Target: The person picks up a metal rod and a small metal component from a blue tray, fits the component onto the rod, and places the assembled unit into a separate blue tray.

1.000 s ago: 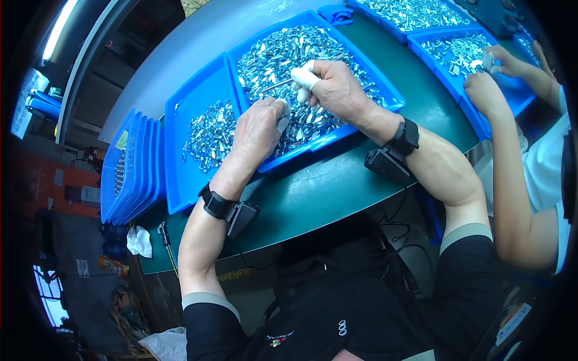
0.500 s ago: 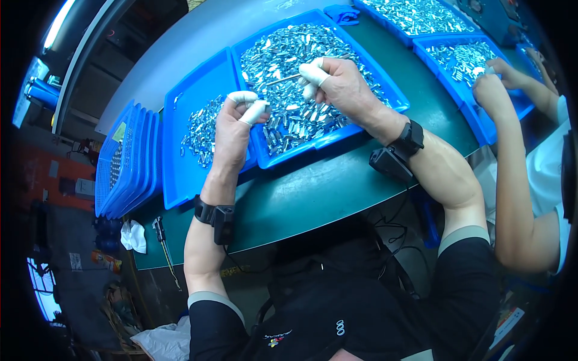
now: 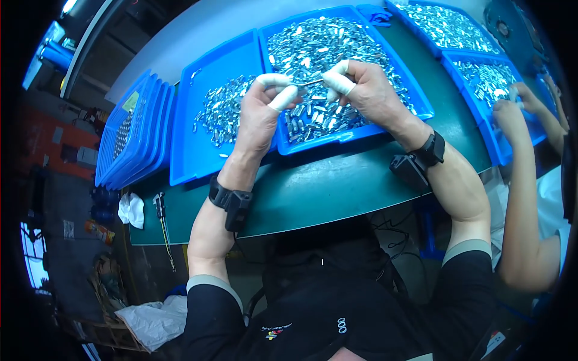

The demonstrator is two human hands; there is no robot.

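My right hand (image 3: 374,93), white covers on its thumb and forefinger, pinches a thin metal rod (image 3: 310,82) that points left. The rod's far end reaches the fingertips of my left hand (image 3: 259,117), which also wears white finger covers. Those left fingers are closed in a pinch; whatever lies between them is too small and hidden to name. Both hands hover over the near part of a blue tray (image 3: 355,136) heaped with small shiny metal pieces (image 3: 319,45). Beside it on the left is another blue tray (image 3: 192,157) with a smaller pile of metal pieces (image 3: 223,111).
Stacked blue baskets (image 3: 135,150) stand at the left edge of the green table (image 3: 313,195). A caliper (image 3: 159,207) and a white cloth (image 3: 131,210) lie near them. At the right, a co-worker's hands (image 3: 515,114) are over another blue tray (image 3: 490,135).
My hands have come closer together, and the rod's end has reached the left fingertips. The whole view has shifted, with the trays now farther right and slightly higher.
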